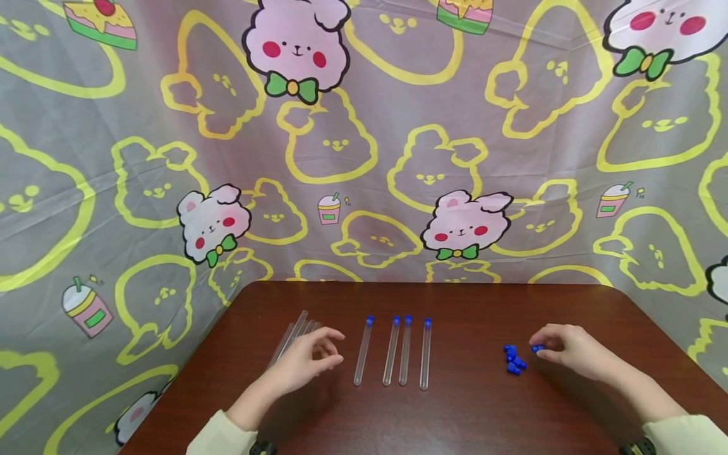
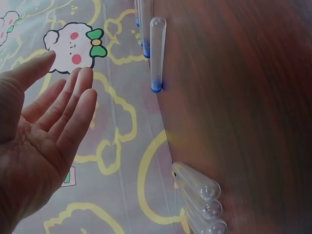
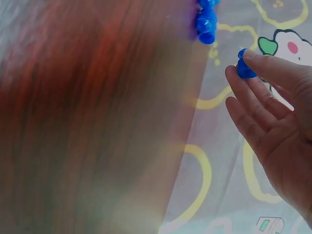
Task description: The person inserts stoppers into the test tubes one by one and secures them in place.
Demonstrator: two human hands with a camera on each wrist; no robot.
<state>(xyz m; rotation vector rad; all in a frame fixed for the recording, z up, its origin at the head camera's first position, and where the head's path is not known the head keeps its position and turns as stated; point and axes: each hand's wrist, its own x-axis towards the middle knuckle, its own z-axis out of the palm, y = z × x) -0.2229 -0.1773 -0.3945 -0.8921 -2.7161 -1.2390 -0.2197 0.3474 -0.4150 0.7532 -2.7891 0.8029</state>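
My right hand (image 1: 574, 352) pinches a blue test tube cap (image 3: 246, 71) between thumb and fingertip, just right of a small pile of blue caps (image 1: 514, 361). In the right wrist view, the other fingers are extended. My left hand (image 1: 304, 361) is held beside a bunch of uncapped glass test tubes (image 1: 287, 341) and partly covers them; its fingers are loosely bent around nothing. In the left wrist view, that palm (image 2: 36, 151) is bare. Several test tubes with blue caps (image 1: 364, 354) lie roughly side by side mid-table, their capped ends pointing away from me.
The dark brown wooden table (image 1: 455, 417) has rounded far corners. A grey cloth (image 1: 364, 189) printed with yellow outlines and white bunny faces hangs behind it and along its sides.
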